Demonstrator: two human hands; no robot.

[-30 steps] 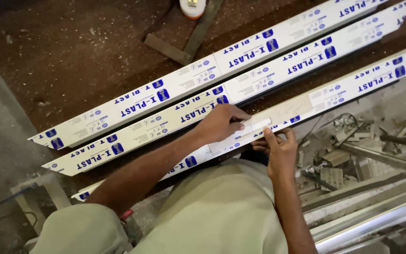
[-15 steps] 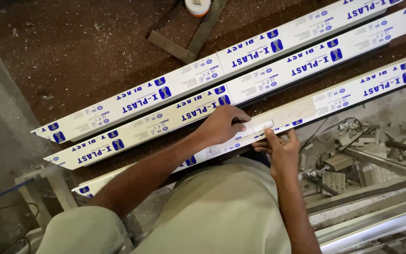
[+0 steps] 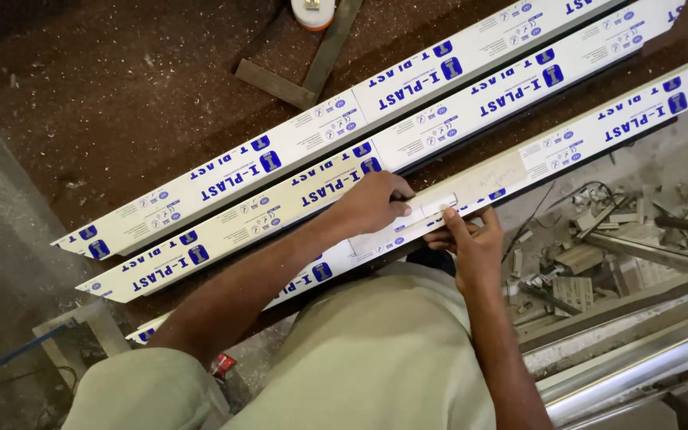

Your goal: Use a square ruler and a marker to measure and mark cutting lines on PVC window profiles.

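Observation:
Three long white plastic profiles with blue printing lie side by side, slanting up to the right. On the nearest profile [image 3: 599, 131], my left hand [image 3: 376, 203] presses down with curled fingers beside a small white rectangular patch [image 3: 438, 205]. My right hand [image 3: 471, 247] grips the same profile's near edge just right of the left hand, index finger on top and the other fingers underneath. A bare, unprinted stretch [image 3: 491, 177] shows on the profile right of my hands. The middle profile [image 3: 471, 119] and far profile [image 3: 296, 147] are untouched.
A flat metal try square [image 3: 296, 80] and a round white-and-orange object [image 3: 312, 12] lie on the brown, dusty surface behind the profiles. Scraps, offcuts and a wire [image 3: 583, 255] litter the right side. Metal rails [image 3: 639, 358] run along the lower right.
Both hands stay at the same spot on the nearest profile. The right index finger has shifted slightly along the top edge. The view has drifted a little.

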